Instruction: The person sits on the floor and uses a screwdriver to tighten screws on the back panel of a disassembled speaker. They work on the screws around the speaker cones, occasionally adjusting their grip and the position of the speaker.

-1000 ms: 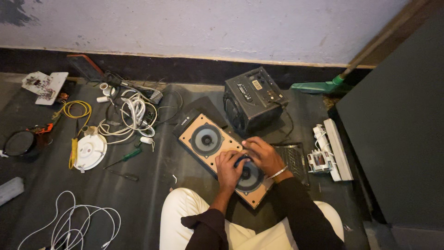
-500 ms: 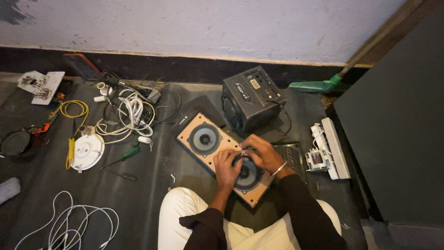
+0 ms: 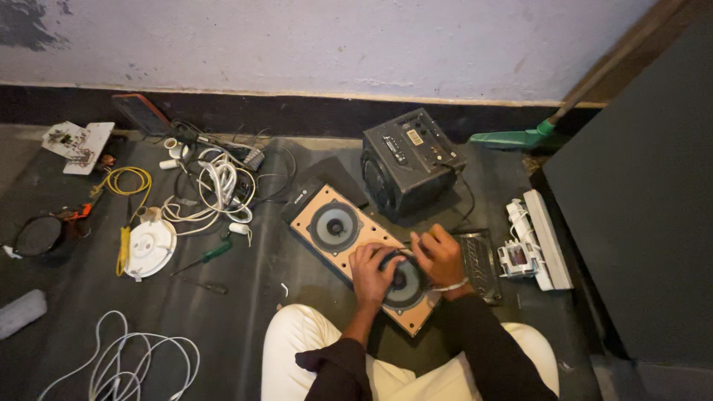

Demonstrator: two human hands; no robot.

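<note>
both hands, left hand [image 3: 373, 269] and right hand [image 3: 440, 256], curl closed gripping the lower speaker cone [image 3: 405, 284] (wooden speaker box [image 3: 356, 252]).

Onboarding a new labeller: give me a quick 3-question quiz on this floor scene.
1. True or false: both hands rest on the speaker cone nearer the person, in the wooden speaker panel.
2. Multiple choice: what lies just left of the wooden panel on the floor? A) a green-handled screwdriver B) a hammer C) a red mug
3. Fill in: the black box stands between the panel and the ____.

Key
1. True: the left hand and the right hand sit on the near cone; the far cone is bare.
2. A, the screwdriver.
3. wall.
</note>
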